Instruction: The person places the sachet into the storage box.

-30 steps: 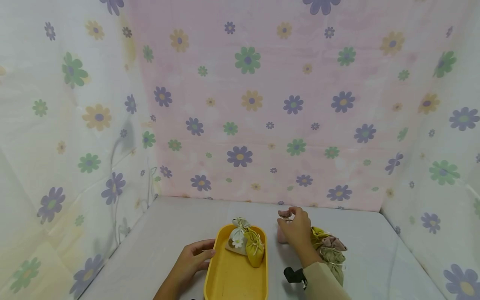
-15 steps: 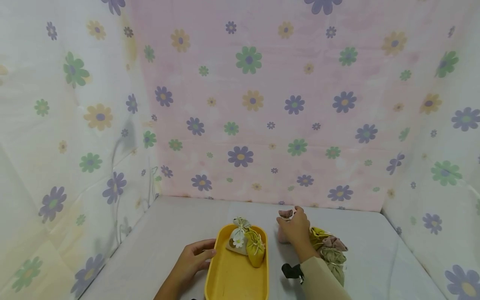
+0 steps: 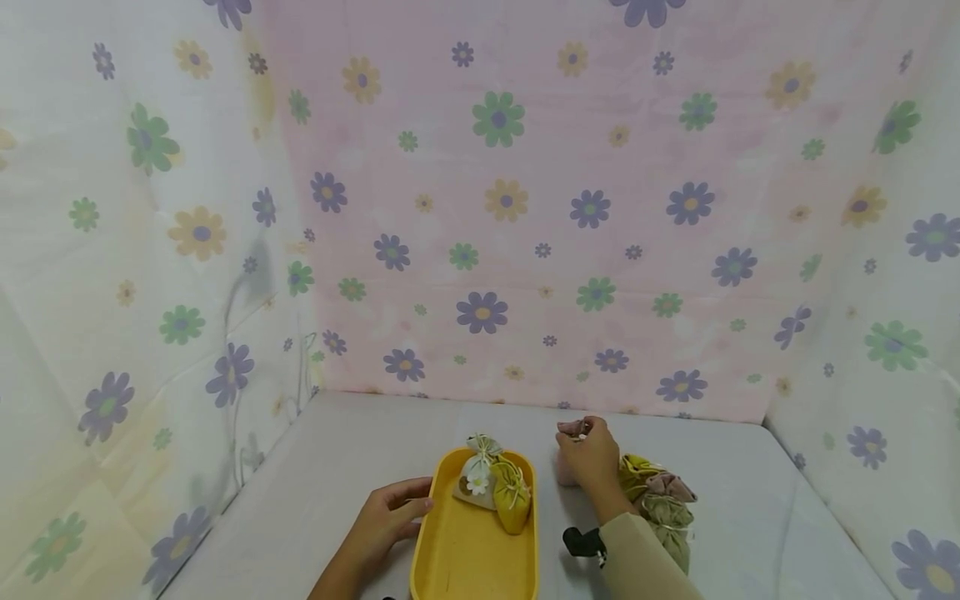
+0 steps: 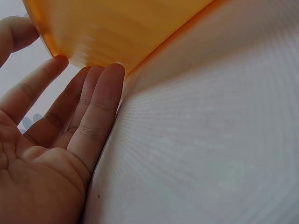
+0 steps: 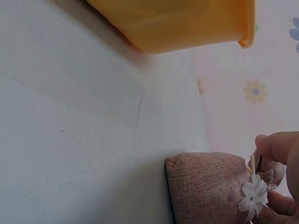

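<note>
Flower-print backdrop (image 3: pixel 420 329) behind, pale surface (image 3: pixel 337 454) below, and on it the yellow tray (image 3: pixel 468 571), a yellow drawstring pouch (image 3: pixel 512 504) and a pale daisy pouch (image 3: pixel 471 468) at its far end. The left hand (image 3: pixel 386 518) is at the tray's left side, fingers fairly straight and touching its wall. Over on the right, the right hand (image 3: pixel 596 462) pinches the gathered neck of a dusty-pink pouch (image 5: pixel 205 184), right of the tray and apart from it, a white flower (image 5: pixel 253 198) at its tie; base on the surface or just off it, hard to say. The danger: so high a hold on soft cloth could slip, and the pouch might topple. Against half a second ago, those right fingers have drawn in tighter; the tray looks unmoved.
</note>
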Tool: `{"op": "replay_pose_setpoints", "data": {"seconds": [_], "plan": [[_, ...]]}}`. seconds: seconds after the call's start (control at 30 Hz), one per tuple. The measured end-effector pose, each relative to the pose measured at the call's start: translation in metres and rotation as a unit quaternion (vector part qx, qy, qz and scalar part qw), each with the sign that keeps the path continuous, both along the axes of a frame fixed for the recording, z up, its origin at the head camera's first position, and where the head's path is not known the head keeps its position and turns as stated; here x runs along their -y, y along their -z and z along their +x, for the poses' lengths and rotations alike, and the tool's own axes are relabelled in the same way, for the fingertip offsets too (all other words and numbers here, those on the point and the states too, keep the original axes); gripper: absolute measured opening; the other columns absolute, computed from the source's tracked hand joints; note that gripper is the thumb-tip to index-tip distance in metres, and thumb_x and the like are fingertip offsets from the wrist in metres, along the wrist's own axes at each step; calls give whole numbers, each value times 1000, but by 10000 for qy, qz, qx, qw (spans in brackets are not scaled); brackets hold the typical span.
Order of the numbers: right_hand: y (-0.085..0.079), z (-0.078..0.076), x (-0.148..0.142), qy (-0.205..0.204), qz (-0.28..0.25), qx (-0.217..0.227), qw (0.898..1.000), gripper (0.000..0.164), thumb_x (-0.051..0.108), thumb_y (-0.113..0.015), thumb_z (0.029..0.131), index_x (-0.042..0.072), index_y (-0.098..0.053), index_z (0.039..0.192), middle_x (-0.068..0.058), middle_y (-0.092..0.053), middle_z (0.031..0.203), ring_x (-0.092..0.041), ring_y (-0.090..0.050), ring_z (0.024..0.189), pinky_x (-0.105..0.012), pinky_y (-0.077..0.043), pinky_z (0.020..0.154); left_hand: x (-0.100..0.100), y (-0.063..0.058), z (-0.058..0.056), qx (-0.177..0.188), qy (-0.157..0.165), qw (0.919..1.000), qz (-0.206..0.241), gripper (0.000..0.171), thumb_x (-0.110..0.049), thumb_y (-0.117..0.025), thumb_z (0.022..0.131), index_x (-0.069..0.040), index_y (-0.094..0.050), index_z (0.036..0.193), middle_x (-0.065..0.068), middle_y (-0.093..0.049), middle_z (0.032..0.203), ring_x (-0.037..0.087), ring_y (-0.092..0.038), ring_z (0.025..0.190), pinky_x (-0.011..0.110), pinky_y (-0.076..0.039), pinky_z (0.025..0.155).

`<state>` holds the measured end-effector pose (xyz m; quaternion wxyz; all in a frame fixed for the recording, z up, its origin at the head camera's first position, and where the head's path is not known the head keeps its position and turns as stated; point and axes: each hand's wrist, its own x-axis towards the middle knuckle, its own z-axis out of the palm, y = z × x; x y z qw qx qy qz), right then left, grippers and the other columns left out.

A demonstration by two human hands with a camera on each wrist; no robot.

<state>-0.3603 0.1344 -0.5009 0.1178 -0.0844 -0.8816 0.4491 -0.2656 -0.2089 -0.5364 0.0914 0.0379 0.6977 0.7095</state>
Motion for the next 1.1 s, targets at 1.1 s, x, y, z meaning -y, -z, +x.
{"op": "replay_pose_setpoints", "data": {"seconds": [1.1], "plan": [[5, 26, -2, 485, -776, -1560, 9835, 21, 24, -80, 92, 12, -69, 105, -9, -72, 100, -22, -69, 91, -26, -60, 73, -3, -3, 1, 51, -132, 9999, -71, 54, -28, -74, 97, 0, -61, 141, 19, -64, 140, 25, -70, 115, 39, -64, 89]]}}
